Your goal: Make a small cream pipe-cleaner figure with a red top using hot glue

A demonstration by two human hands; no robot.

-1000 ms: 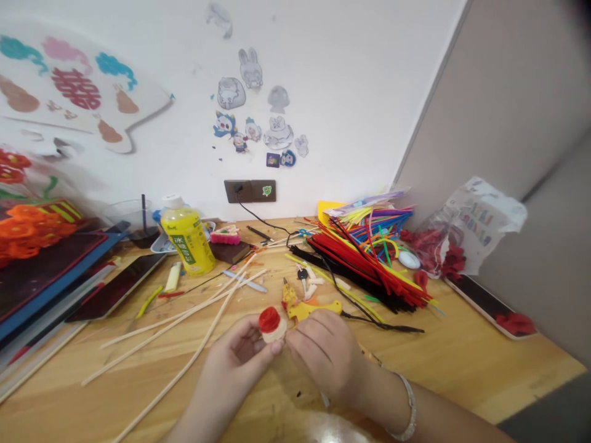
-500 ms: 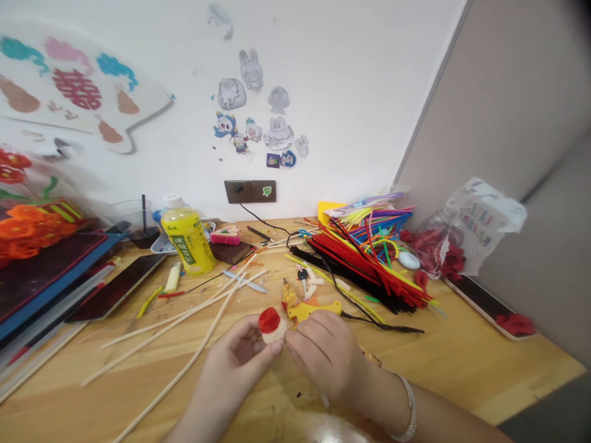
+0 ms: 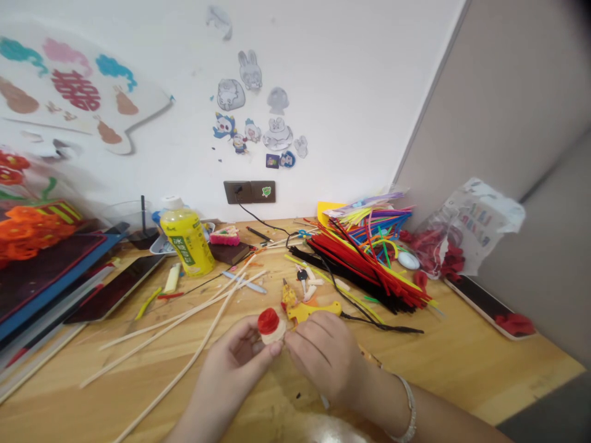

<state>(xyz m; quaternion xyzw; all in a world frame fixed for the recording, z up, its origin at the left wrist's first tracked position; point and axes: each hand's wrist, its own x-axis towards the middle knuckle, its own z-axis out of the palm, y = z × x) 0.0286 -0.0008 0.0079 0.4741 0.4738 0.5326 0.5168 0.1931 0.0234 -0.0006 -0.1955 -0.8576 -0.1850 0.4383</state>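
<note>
My left hand (image 3: pixel 235 357) pinches a small craft piece (image 3: pixel 271 326), a cream base topped with a red coiled rosette, just above the wooden table (image 3: pixel 462 363). My right hand (image 3: pixel 323 354) is closed beside it, knuckles up, fingertips meeting the piece's right side; what they pinch is hidden. A silver bracelet (image 3: pixel 409 406) circles my right wrist. A yellow tool (image 3: pixel 311 309) lies on the table right behind my hands.
Long thin bamboo sticks (image 3: pixel 184 320) fan out to the left. A pile of coloured pipe cleaners (image 3: pixel 373 252) lies at the right, a plastic bag of red pieces (image 3: pixel 457 237) beyond. A yellow drink bottle (image 3: pixel 187 237), a dark tablet (image 3: pixel 115 289) and stacked boards (image 3: pixel 41 264) sit left.
</note>
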